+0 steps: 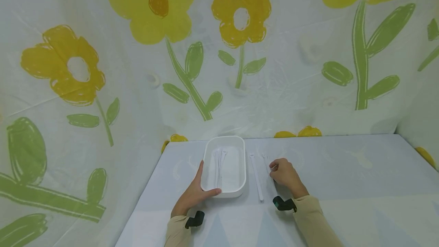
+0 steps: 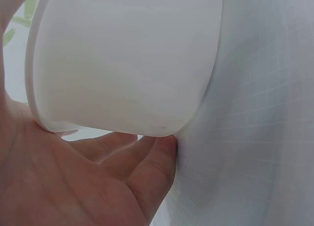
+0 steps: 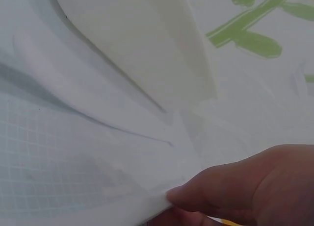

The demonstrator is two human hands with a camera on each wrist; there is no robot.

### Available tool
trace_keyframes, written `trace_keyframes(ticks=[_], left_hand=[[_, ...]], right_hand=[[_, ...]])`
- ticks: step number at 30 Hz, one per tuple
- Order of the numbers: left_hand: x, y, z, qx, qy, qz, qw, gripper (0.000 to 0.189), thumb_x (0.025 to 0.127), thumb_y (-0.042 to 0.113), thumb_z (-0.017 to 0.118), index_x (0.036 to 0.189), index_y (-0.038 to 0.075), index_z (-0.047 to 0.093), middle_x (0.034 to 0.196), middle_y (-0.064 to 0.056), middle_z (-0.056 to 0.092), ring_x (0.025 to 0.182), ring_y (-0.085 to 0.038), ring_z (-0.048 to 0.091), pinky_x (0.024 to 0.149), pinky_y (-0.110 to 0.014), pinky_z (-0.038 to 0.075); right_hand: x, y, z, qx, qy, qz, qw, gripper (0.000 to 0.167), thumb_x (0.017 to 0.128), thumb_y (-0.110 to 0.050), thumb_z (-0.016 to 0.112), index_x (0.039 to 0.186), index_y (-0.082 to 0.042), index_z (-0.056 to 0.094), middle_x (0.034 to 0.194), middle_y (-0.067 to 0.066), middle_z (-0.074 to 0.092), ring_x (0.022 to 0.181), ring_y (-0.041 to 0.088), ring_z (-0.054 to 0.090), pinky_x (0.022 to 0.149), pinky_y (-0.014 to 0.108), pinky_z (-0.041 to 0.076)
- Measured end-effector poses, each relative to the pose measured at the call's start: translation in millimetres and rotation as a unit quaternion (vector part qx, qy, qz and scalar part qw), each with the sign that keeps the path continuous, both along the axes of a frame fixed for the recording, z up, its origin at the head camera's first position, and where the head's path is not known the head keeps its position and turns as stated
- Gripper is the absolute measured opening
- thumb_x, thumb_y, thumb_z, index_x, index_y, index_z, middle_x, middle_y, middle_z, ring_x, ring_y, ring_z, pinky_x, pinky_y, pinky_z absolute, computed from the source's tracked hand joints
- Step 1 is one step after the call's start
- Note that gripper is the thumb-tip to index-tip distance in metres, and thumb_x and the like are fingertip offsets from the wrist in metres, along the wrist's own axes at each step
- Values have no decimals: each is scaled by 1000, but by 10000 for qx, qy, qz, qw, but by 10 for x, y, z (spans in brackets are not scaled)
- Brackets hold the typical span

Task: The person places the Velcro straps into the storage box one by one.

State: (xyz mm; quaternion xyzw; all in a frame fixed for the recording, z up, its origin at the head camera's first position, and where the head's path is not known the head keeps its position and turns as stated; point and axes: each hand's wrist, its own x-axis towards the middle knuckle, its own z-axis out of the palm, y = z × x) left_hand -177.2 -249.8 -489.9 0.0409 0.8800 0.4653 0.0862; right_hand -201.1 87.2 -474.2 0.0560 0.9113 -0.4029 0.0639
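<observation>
A white rectangular box (image 1: 239,174) with rounded corners stands on the table, and several thin white sticks (image 1: 219,167) lie inside it. My left hand (image 1: 193,197) holds its near left corner, thumb at the near rim and fingers along the left side. In the left wrist view, the fingers (image 2: 147,172) touch the box wall (image 2: 122,64) low down. To the right of the box, my right hand (image 1: 284,172) pinches a slim white stick (image 3: 152,206) between thumb and finger. Another white stick (image 1: 256,178) with a wider far end lies between the box and that hand.
The pale patterned table (image 1: 360,174) stretches out to the right. A white curtain (image 1: 291,98) printed with yellow flowers hangs behind the table's far edge and at both sides. Each wrist wears a small black camera (image 1: 284,203).
</observation>
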Motion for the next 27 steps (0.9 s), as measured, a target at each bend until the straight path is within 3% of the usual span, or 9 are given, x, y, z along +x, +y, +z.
trace_keyframes(ticks=[14, 27], left_hand=[[-1, 7, -14, -15, -41, 21, 10000, 134, 74, 48, 91, 168, 26, -3, 176, -9, 7, 158, -38, 24, 121, -68, 29], [-6, 4, -1, -140, -49, 8, 9999, 135, 74, 51, 90, 168, 26, -4, 176, -11, 9, 157, -40, 26, 120, -69, 31]], right_hand=[[-9, 45, 4, -447, -50, 52, 9990, 31, 92, -4, 65, 122, 5, 67, 97, 15, 67, 79, 22, 61, 68, 30, 54], [-34, 58, 6, -604, 91, 101, 9981, 32, 91, -5, 65, 121, 6, 67, 93, 13, 69, 75, 19, 62, 66, 29, 50]])
